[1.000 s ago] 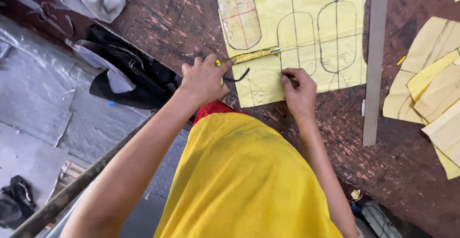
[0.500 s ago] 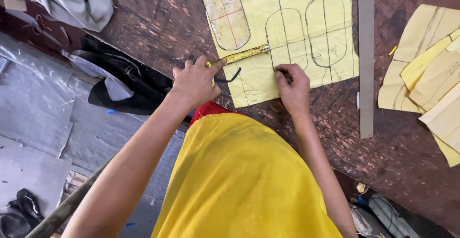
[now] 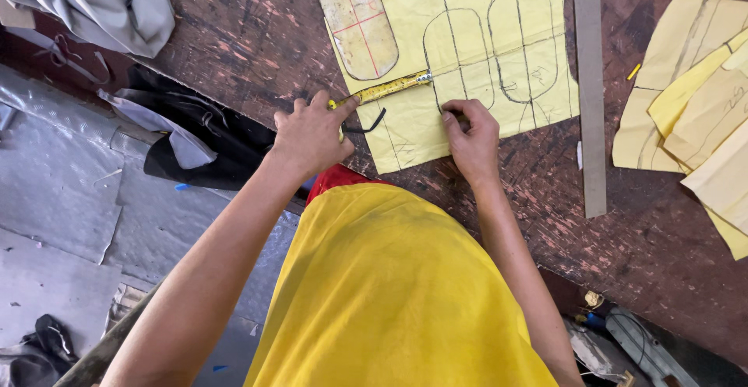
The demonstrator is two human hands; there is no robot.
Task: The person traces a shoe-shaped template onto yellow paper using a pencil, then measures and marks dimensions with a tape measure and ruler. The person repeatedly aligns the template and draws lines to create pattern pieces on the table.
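Note:
A yellow paper sheet [image 3: 483, 52] with rounded shapes drawn in black lies on a worn dark wooden table [image 3: 249, 36]. My left hand [image 3: 312, 130] pinches the end of a yellow tape measure [image 3: 389, 87], stretched flat across the sheet's lower left part. My right hand [image 3: 471, 130] rests on the sheet's lower edge, fingers curled around what looks like a small pen; the pen is mostly hidden. A beige rounded template [image 3: 358, 21] with red lines lies on the sheet's upper left corner.
A long grey straight ruler [image 3: 590, 91] lies right of the sheet. Several yellow cut paper pieces [image 3: 693, 106] are stacked at the far right. Grey cloth [image 3: 101, 1] sits at the top left, black fabric [image 3: 202, 145] hangs over the table edge.
Both hands stay in nearly the same place on the tape and paper. The view has shifted slightly; the right hand has edged a little along the sheet's lower part.

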